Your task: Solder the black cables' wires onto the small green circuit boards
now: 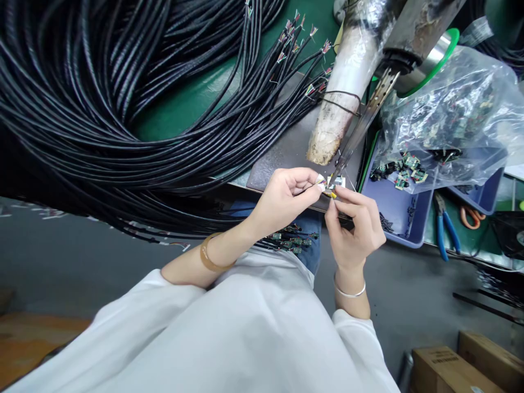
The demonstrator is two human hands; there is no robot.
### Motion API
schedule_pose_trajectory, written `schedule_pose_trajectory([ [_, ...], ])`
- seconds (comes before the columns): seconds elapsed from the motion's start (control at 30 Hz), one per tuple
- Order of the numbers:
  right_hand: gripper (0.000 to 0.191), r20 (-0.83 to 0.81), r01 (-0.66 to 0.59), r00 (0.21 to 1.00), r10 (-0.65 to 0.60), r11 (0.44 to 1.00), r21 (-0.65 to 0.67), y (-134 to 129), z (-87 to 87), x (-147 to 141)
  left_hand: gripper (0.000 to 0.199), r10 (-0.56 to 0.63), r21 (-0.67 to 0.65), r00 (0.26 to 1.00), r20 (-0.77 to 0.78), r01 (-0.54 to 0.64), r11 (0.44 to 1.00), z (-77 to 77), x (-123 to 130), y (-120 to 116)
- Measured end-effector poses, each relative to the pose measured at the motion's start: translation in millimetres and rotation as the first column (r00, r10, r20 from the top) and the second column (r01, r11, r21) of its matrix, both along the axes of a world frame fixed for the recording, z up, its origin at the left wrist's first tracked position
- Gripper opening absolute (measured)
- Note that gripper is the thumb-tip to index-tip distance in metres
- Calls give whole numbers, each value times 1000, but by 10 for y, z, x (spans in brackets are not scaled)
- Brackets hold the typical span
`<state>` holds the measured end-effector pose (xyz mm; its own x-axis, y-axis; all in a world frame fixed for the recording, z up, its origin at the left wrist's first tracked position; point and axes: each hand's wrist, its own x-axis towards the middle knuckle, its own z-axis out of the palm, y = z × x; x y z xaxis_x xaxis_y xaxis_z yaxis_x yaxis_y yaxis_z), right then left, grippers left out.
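My left hand (286,195) is closed in a pinch on thin coloured wires (321,180) fanning from a pale end. Close beside it, my right hand (355,222) is closed with thumb and fingertips around a tiny part with a yellow bit (332,194); its kind is too small to make out. Directly above the fingertips, a soldering iron (360,125) points down, its tip meeting the spot between both hands. Under the tip lies a small white piece (338,181) on a dark plate (282,150).
Black cables (196,147) with stripped ends cover the left. A film-wrapped tube (338,109) hangs above the hands. On the right are a blue tray (421,229) of small circuit boards (410,161), a plastic bag (454,103), blue-handled pliers (446,226) and a solder spool (434,63).
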<state>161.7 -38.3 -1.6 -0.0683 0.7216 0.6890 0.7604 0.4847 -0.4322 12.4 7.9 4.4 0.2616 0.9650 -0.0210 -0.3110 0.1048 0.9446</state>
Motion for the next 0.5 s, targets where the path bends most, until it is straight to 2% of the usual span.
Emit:
schedule_pose_trajectory([
  [0.27,25,66,22,998,-24,999,30,23,68,-15,7,22,41,999,-36,-20,999,75,-24,17],
  [0.5,22,101,-17,995,12,999,43,21,65,-2,11,-19,-21,992,-129,16,1000,93,-74,16],
])
